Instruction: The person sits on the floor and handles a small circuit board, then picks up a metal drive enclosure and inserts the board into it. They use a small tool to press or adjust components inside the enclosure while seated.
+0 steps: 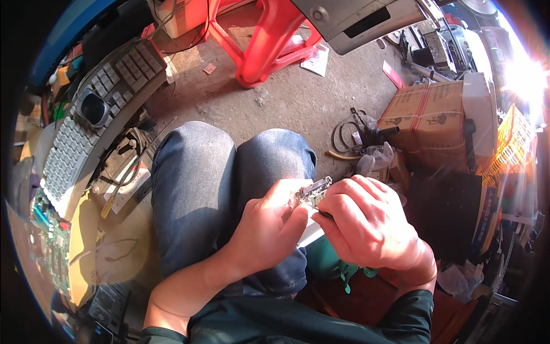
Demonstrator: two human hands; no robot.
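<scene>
Above my jeans-covered knees, my left hand [272, 229] pinches a small silvery electronic part [314, 191] with a metal frame and what look like fine contacts along one side. My right hand [366, 223] is closed beside it, its fingertips pressed against the part's right end. A thin dark tip shows between the right thumb and forefinger; the rest is hidden in the fist. Below the two hands, a white flat piece [310, 234] shows in part, with green cloth or plastic [324, 258] behind it.
On the left lie a pale keyboard [71, 149] and a green circuit board [50, 246]. A red plastic stool [252, 66] stands ahead. To the right are a cardboard box [427, 117], a black cable [344, 132], plastic bags [375, 160] and an orange basket [510, 149].
</scene>
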